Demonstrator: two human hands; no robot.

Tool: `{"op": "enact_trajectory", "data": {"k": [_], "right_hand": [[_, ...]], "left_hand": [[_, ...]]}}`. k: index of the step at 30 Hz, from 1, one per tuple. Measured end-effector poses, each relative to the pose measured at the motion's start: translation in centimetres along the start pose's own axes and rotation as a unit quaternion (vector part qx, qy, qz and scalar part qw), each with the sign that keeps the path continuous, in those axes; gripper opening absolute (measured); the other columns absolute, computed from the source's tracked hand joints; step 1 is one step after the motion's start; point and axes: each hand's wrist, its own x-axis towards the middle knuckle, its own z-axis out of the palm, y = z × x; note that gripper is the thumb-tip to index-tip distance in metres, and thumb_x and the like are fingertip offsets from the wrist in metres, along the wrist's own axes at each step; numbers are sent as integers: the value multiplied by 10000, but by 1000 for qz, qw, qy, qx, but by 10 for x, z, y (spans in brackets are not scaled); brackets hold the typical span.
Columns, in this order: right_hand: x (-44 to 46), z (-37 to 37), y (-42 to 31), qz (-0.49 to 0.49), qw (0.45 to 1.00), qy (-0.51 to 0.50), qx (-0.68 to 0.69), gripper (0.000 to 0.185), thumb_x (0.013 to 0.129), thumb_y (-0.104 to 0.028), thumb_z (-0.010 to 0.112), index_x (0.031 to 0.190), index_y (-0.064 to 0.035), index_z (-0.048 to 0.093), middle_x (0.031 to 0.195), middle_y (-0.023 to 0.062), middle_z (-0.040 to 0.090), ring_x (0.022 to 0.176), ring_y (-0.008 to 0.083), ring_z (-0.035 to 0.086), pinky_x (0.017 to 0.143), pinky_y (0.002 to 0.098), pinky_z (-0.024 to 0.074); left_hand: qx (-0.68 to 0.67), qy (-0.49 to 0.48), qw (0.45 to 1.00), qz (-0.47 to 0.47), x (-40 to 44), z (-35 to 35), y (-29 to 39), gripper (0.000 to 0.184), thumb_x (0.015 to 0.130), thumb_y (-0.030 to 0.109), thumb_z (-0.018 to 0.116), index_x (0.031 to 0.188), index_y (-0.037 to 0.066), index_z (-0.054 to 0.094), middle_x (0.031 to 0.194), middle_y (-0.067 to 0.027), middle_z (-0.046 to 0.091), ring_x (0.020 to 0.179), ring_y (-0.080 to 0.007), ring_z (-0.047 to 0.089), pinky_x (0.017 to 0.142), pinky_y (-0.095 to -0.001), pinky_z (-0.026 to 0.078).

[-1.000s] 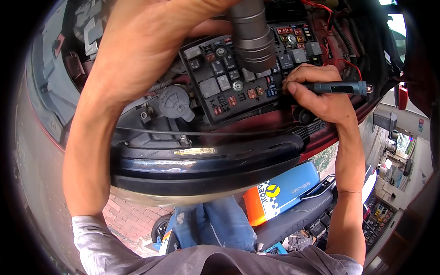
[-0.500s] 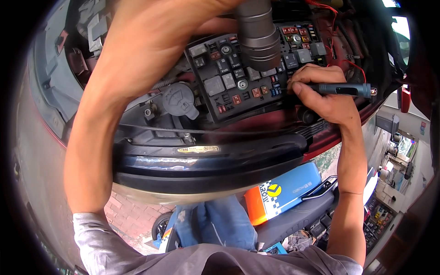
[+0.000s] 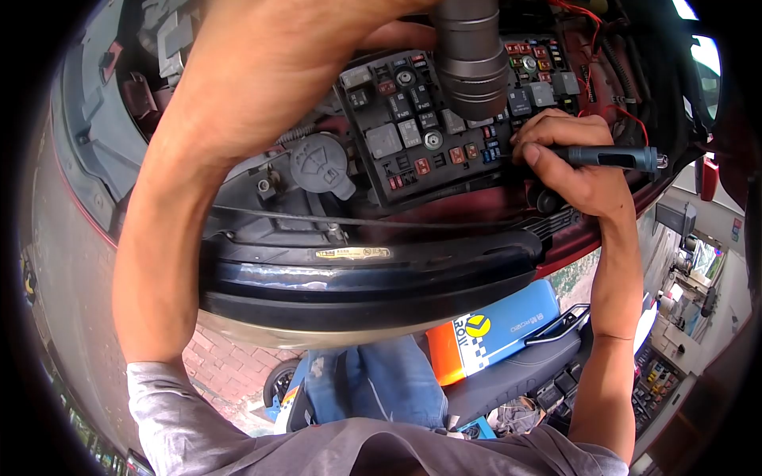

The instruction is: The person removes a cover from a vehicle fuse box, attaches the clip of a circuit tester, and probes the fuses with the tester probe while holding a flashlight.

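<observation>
Over the black fuse box [image 3: 379, 170], full of relays and small coloured fuses, hangs a dark ribbed cylinder, a flashlight [image 3: 470, 67]. My left hand [image 3: 393, 33] is closed on it at the top edge; most of those fingers are cut off or hidden. My right hand [image 3: 567, 163] pinches a dark pen-shaped circuit tester [image 3: 611, 157] with a clear end at the right. Its thin tip points left at a column of blue fuses [image 3: 490, 149] on the box's right part; whether it touches one I cannot make out.
Left of the fuse box sits a grey washer-fluid cap [image 3: 320, 165]. Red wires [image 3: 627, 115] run along the right side. The car's front edge [image 3: 381, 274] crosses below my hands. Behind me stands a scooter with a blue and orange box [image 3: 508, 321].
The view has shifted slightly, so the fuse box, flashlight and right hand appear a little further right. Both hands keep their holds, and the tester's tip stays near the blue fuses.
</observation>
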Motion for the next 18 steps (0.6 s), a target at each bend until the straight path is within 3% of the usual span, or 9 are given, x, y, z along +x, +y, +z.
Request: {"op": "enact_trajectory", "data": {"k": [7, 11, 18], "right_hand": [[1, -2, -1, -11, 1000, -12, -14, 118, 868, -91, 711, 884, 25, 726, 742, 108, 696, 633, 194, 664, 598, 322, 506], [1, 1, 0, -4, 1000, -4, -3, 114, 869, -87, 703, 875, 25, 723, 721, 104, 694, 632, 198, 666, 606, 326, 508], [1, 0, -1, -8, 1000, -5, -3, 114, 870, -92, 700, 875, 19, 725, 691, 97, 687, 630, 200, 674, 599, 330, 513]], "left_hand": [[-28, -37, 998, 41, 5, -7, -11, 512, 974, 483, 717, 1232, 46, 654, 1080, -47, 726, 847, -53, 636, 685, -181, 513], [12, 28, 1000, -2, -1, 7, 1, 534, 971, 501, 714, 1234, 42, 646, 1090, -52, 718, 875, -64, 651, 697, -191, 529], [19, 36, 999, 9, -1, 9, 1, 546, 962, 516, 712, 1231, 46, 640, 1103, -75, 715, 973, -119, 695, 769, -245, 604]]}}
